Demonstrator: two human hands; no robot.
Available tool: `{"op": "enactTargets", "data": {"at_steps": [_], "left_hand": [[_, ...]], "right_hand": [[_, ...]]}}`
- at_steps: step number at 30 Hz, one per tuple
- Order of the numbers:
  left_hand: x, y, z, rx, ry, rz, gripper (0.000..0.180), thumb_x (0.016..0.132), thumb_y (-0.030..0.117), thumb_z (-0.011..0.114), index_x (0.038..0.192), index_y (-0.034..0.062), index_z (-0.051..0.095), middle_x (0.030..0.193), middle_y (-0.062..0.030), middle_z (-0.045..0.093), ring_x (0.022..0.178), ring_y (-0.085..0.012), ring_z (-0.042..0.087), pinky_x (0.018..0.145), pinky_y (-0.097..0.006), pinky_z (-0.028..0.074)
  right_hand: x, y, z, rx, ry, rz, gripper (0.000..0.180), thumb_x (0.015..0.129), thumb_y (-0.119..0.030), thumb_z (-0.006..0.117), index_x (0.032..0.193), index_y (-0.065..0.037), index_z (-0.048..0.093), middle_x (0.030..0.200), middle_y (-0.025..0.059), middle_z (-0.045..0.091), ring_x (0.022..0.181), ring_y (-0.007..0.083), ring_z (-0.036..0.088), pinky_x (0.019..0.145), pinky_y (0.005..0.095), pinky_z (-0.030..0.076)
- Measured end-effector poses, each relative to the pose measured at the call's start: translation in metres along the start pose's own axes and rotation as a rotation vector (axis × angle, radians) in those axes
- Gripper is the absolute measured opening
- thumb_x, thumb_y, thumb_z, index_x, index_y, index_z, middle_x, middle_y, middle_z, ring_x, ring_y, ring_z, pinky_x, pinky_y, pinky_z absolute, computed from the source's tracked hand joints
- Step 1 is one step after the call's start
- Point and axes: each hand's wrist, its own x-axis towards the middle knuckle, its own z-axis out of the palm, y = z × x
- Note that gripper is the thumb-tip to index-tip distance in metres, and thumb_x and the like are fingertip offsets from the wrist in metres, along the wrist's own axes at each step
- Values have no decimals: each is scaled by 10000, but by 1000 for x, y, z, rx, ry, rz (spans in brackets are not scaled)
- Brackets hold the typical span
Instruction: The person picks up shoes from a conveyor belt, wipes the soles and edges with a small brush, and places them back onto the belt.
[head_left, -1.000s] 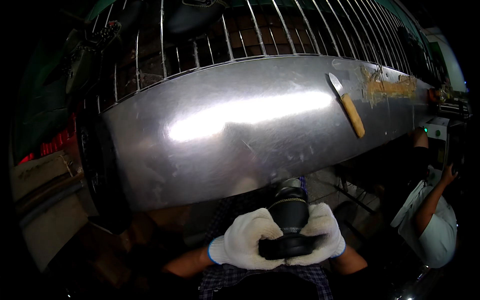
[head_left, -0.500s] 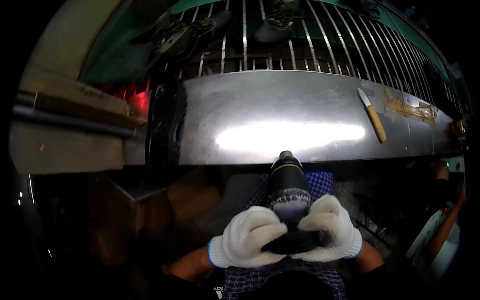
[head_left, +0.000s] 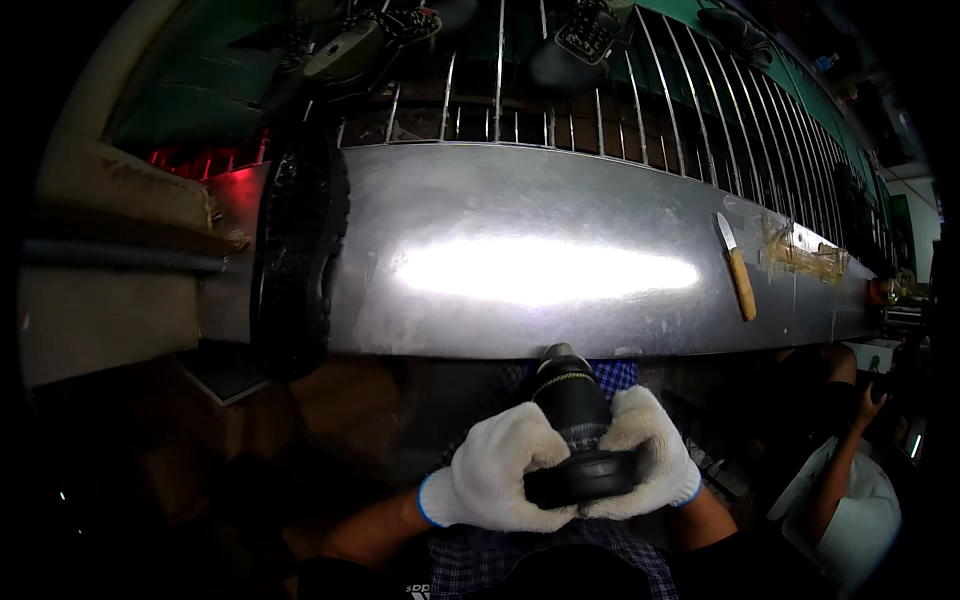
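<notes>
In front of my body, just below the bench's near edge, I hold a black shoe [head_left: 570, 405] with its narrow end pointing away from me. A light stitch line crosses it near that far end. My left hand [head_left: 505, 470], in a white knit glove with a blue cuff edge, is closed around its near left side. On the opposite side my right hand [head_left: 652, 455], gloved alike, grips it with bent fingers. Between the two hands shows a thick, rounded black rubber end [head_left: 583, 478]. The fingertips underneath are hidden.
A black shoe sole [head_left: 300, 250] lies across the left of the metal bench [head_left: 480, 330]. A wooden-handled knife [head_left: 739, 270] rests at the right, near brown tape [head_left: 800, 250]. Beyond, a rack of metal bars [head_left: 670, 95] carries a dark shoe [head_left: 575, 60]. Another person [head_left: 850, 500] sits lower right.
The view has shifted, so the bench's near edge sits lower and the knife and sole appear moved. The shoe is tilted differently, its rubber end showing more fully. Both hands still grip it.
</notes>
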Motion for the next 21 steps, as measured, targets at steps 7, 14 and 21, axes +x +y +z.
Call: {"op": "enactTargets", "data": {"at_steps": [7,14,21], "left_hand": [[3,-22,-12,-186,-40,-85,492,672,220,1019,961,82,645,806,-28,634,626,-139,578,511,-279,456],[9,-18,-13,-240,-62,-212,484,682,241,1029,974,85,676,786,-13,652,610,-146,597,539,-295,489],[10,-8,-19,-56,-135,-289,848,596,351,1065,1269,26,666,1122,-56,598,981,-197,562,811,-324,519]], "right_hand": [[6,12,5,118,-62,142,616,679,-380,1067,1049,-81,678,893,31,690,753,172,591,630,327,454],[21,12,-3,137,-89,218,661,666,-434,1057,1080,-58,704,909,35,671,744,174,595,590,317,465],[46,-1,-27,-60,-381,366,1109,661,-581,1010,1480,-2,537,1031,97,647,756,180,676,676,322,609]]}}
